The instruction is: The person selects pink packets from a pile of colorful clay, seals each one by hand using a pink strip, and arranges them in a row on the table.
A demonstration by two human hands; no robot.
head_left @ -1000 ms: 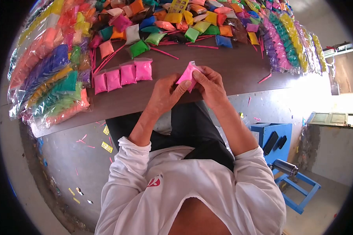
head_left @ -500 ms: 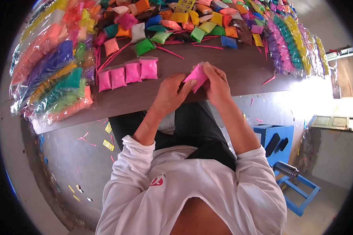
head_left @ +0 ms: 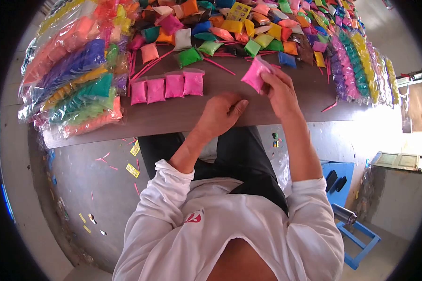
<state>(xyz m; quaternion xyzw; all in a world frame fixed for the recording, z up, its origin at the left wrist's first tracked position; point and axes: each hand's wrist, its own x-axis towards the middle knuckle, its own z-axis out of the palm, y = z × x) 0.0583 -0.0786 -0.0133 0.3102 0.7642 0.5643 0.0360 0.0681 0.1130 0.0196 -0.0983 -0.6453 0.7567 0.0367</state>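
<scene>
My right hand (head_left: pixel 280 91) is closed on a small pink packet (head_left: pixel 255 75), pinched at its right side between thumb and fingers and raised over the table. Near the table's front edge, my left hand (head_left: pixel 222 114) is curled into a loose fist with the thumb on top; nothing shows in it. To its left lies a row of several pink packets (head_left: pixel 174 86) in clear plastic, side by side.
Many loose packets of mixed colours (head_left: pixel 211 35) are heaped at the back of the brown table (head_left: pixel 173 114), with pink plastic sticks (head_left: pixel 219 65) among them. Long bagged strips are stacked at left (head_left: pixel 86 61) and right (head_left: pixel 349 70). A blue stool (head_left: pixel 361 243) stands at lower right.
My left hand has let go of the pink packet and curled up. My right hand has lifted the packet up and to the right. The view has shifted slightly.
</scene>
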